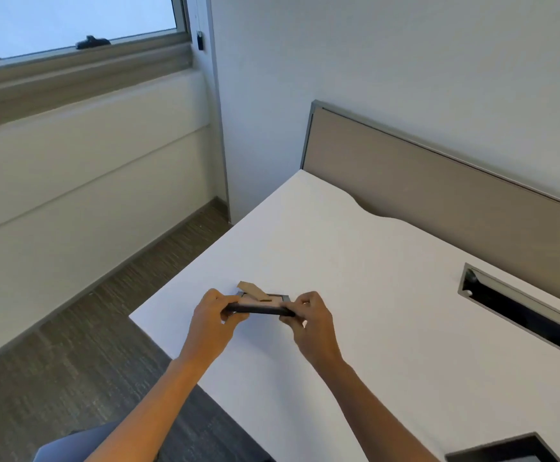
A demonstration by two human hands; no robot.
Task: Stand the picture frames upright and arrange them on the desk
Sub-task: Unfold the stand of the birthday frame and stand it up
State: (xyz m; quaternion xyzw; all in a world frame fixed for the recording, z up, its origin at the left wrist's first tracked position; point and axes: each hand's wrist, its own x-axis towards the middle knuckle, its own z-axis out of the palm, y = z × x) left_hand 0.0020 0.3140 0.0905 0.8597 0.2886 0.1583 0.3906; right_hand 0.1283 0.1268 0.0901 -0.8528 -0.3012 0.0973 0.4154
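1. A white desk [388, 278] fills this corner, beneath a window [72, 21].
2. My left hand [213, 316] and right hand [311, 320] pinch opposite ends of a dark picture frame [258, 308], held flat just above the desk's near-left corner.
3. Its back faces up so the cardboard stand [252, 290] can swing out.

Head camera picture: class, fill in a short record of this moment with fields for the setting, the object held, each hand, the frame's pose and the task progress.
setting: white desk with a grey back panel, beside a window
object held: black picture frame, its brown back stand folded out
left hand: grips the frame's left end
right hand: grips the frame's right end
frame pose: nearly flat, back side up, low over the desk near its left edge
progress: frame not yet standing upright
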